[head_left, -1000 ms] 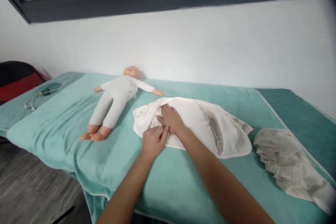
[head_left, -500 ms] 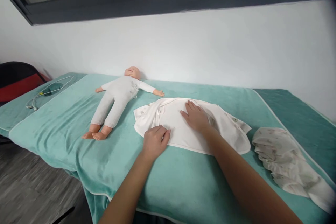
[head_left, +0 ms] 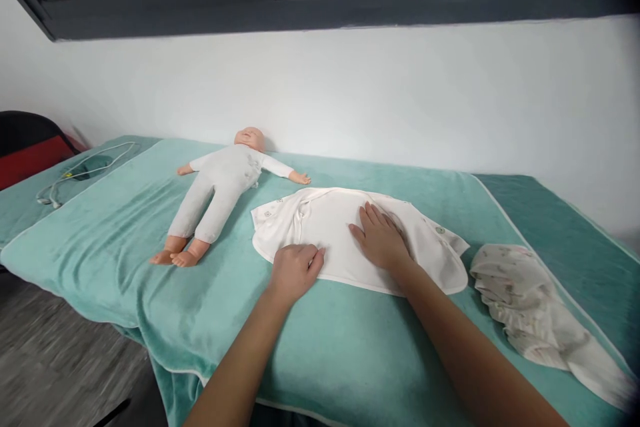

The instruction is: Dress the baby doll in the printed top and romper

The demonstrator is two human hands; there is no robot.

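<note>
A white baby top (head_left: 330, 240) lies spread on the green blanket, its sides folded in and small snaps showing near the corners. My left hand (head_left: 296, 272) is at its near edge, fingers curled under and closed on the cloth; the fingertips are hidden. Flat on the middle-right of the top rests my right hand (head_left: 380, 237), open with the fingers stretched out. Farther left a baby doll (head_left: 225, 180) in a white suit lies on its back, one arm reaching close to the top's far left corner.
A crumpled patterned cloth piece (head_left: 525, 307) lies at the right. The green blanket (head_left: 100, 240) covers the table, with a white cable (head_left: 95, 170) at the far left. Behind runs a white wall (head_left: 400, 93) below a dark window frame (head_left: 165, 17). A red and black chair (head_left: 30, 153) stands left.
My right hand has slid slightly toward me over the top. The left hand stays nearly in place. The whole view has shifted a little.
</note>
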